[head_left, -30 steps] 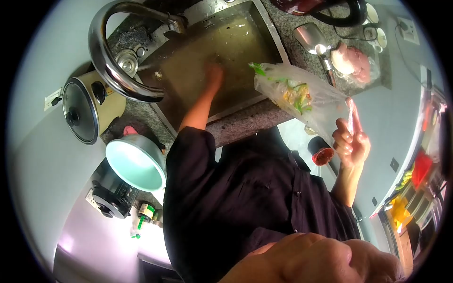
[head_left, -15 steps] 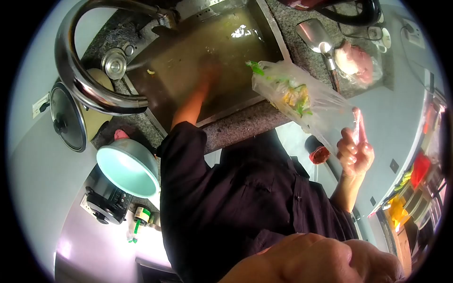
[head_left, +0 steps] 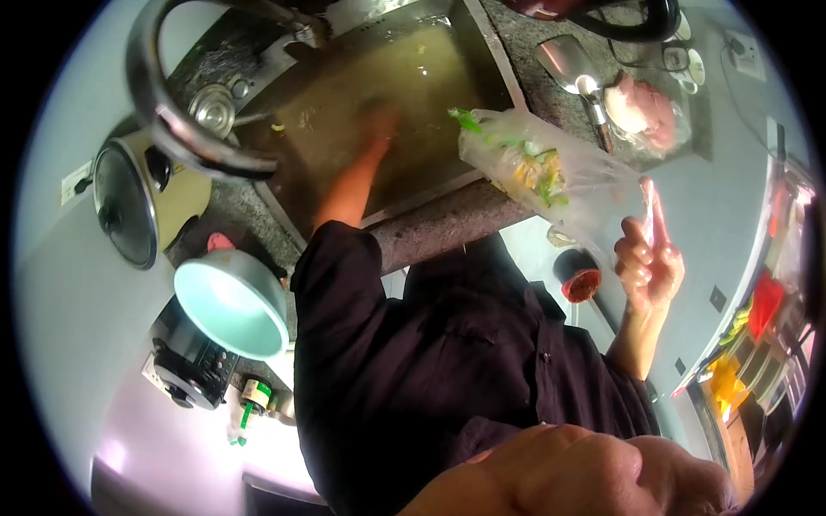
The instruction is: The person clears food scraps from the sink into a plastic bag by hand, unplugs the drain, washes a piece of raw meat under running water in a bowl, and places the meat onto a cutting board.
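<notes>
My right hand (head_left: 647,268) grips one end of the bag (head_left: 578,179), which stretches forward-left over the bench's (head_left: 443,220) front edge to the sink's (head_left: 496,53) near right corner. My left hand (head_left: 379,123), left of the bag, is in cloudy water (head_left: 430,82); its opening I cannot tell.

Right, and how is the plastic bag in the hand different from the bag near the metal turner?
The held bag is gripped by the right hand, while the other bag lies on the counter beside the turner.
The held bag contains green and yellow plant pieces; the other bag is around a pale pink lump, possibly raw meat.
Both are thin, see-through plastic.
</notes>
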Demonstrator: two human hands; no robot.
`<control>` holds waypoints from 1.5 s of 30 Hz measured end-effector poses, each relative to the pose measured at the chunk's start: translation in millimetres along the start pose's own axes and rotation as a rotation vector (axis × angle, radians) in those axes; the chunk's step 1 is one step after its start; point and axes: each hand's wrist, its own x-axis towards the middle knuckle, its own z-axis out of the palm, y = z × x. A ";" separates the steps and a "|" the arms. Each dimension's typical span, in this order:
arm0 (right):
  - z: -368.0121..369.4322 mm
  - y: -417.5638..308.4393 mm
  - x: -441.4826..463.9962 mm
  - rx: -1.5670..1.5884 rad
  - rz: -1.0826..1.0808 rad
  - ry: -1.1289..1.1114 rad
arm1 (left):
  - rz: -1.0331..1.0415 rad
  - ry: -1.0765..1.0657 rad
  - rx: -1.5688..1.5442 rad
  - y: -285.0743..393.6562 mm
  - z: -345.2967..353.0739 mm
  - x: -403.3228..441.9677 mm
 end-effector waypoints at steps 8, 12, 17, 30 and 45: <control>21.2 -0.6 7.6 -0.076 0.056 -0.044 | -0.243 0.150 -1.286 212.6 -207.5 -46.8; 29.9 0.8 9.9 -0.102 0.070 -0.042 | 0.441 -0.146 -0.971 289.3 -226.3 -82.6; 25.3 -3.0 7.5 -0.104 0.064 -0.053 | 0.210 0.231 -0.917 184.1 -219.9 -36.9; 10.3 -4.0 8.9 -0.089 0.048 0.010 | -0.325 0.006 0.340 -56.9 -119.2 3.8; 0.4 -8.9 8.8 -0.052 0.076 0.001 | 0.235 -0.347 0.532 12.2 -26.6 -13.8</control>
